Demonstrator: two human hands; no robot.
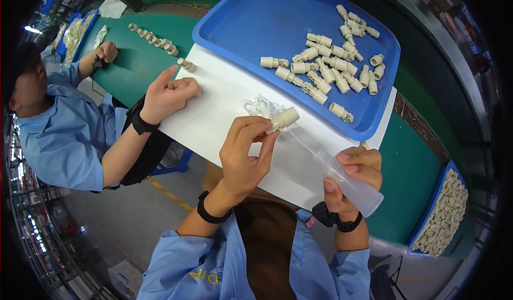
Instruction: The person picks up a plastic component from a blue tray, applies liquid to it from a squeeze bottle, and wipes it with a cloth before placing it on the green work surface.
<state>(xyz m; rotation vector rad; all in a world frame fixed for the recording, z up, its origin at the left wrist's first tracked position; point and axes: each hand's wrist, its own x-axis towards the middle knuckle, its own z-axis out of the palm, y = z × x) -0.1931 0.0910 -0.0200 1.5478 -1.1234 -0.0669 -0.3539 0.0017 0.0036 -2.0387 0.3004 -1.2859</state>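
Observation:
Between the thumb and fingers of my left hand (243, 153) is a cream plastic connector (285, 118), its wide round end tilted up and to the right. My right hand (355, 177) is wrapped round a translucent squeeze bottle (350, 182). The bottle's thin nozzle points up and left, its tip close to the connector; I cannot tell whether they touch. Just behind the connector lies a crumpled piece of white tissue (262, 106) on the white work surface (214, 94). Beyond my hands, a blue tray (235, 27) holds many similar cream connectors (320, 67), mostly heaped toward its right side.
At the left sits a co-worker in a blue shirt (59, 134), one hand (168, 94) resting by a connector (186, 64). More connectors (155, 40) stand in a row on the green table (128, 81). A blue bin of small cream parts (441, 214) lies far right.

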